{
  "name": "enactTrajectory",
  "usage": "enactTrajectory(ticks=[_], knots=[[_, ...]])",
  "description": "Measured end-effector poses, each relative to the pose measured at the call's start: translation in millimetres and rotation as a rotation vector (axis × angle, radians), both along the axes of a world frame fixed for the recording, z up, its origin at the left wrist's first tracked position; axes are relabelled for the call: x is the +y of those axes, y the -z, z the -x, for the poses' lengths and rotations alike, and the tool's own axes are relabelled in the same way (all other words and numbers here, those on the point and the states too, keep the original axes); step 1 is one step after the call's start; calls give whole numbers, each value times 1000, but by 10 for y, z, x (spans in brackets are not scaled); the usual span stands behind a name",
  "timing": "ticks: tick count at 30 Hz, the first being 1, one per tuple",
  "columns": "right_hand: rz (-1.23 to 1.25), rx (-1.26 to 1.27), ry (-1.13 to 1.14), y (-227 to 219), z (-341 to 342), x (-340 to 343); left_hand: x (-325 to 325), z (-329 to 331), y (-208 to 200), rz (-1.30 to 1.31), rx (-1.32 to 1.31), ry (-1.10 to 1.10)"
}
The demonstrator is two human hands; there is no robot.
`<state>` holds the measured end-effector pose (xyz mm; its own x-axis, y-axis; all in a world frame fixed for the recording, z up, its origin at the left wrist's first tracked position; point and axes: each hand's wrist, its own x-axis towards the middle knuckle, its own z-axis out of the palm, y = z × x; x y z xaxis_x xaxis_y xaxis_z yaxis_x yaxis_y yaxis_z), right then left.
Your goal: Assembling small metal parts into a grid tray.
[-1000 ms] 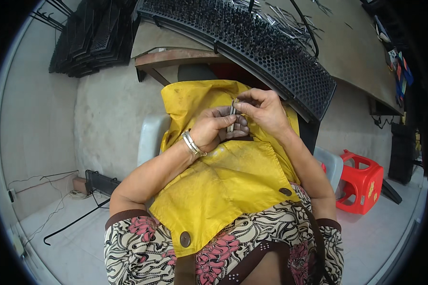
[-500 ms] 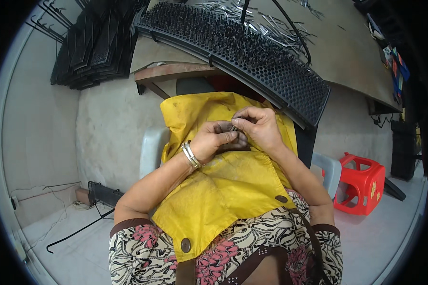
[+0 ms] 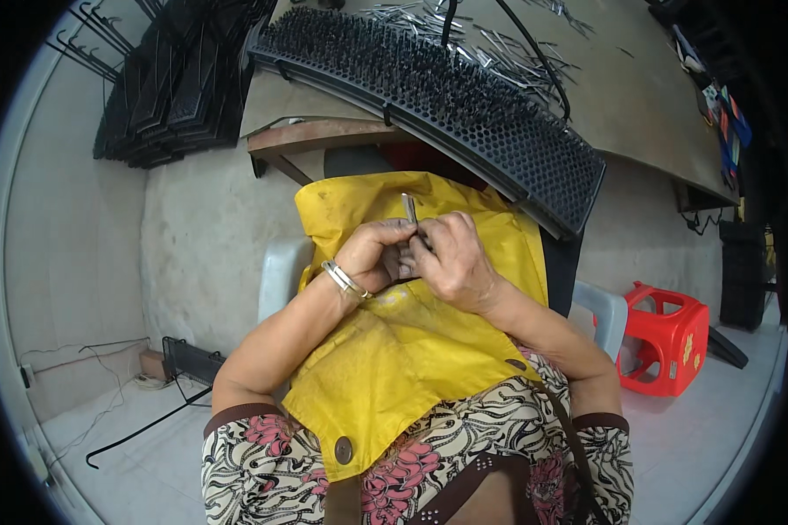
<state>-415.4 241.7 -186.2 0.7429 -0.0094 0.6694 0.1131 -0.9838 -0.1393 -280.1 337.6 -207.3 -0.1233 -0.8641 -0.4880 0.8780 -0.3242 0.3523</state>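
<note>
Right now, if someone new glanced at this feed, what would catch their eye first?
First the yellow cloth spread over the person's lap in the middle, where the left hand and right hand meet around a small bundle of thin metal strips. Above them a long black perforated tray packed with upright pins curves along the table edge. At the lower right stands a bright red plastic stool on the pale floor.

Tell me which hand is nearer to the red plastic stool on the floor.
The right hand. It is held over the yellow cloth on the lap, on the same side as the red plastic stool. The left hand presses against it from the far side, further from the stool.
</note>
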Motion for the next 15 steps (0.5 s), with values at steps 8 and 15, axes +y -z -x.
enactTrajectory(ticks=[8,15], knots=[[-666,-37,202,-20,38,-18,-6,70,-173,-36,-161,-64],[-1375,64,214,-77,77,-9,3,161,-218,56,-416,26]])
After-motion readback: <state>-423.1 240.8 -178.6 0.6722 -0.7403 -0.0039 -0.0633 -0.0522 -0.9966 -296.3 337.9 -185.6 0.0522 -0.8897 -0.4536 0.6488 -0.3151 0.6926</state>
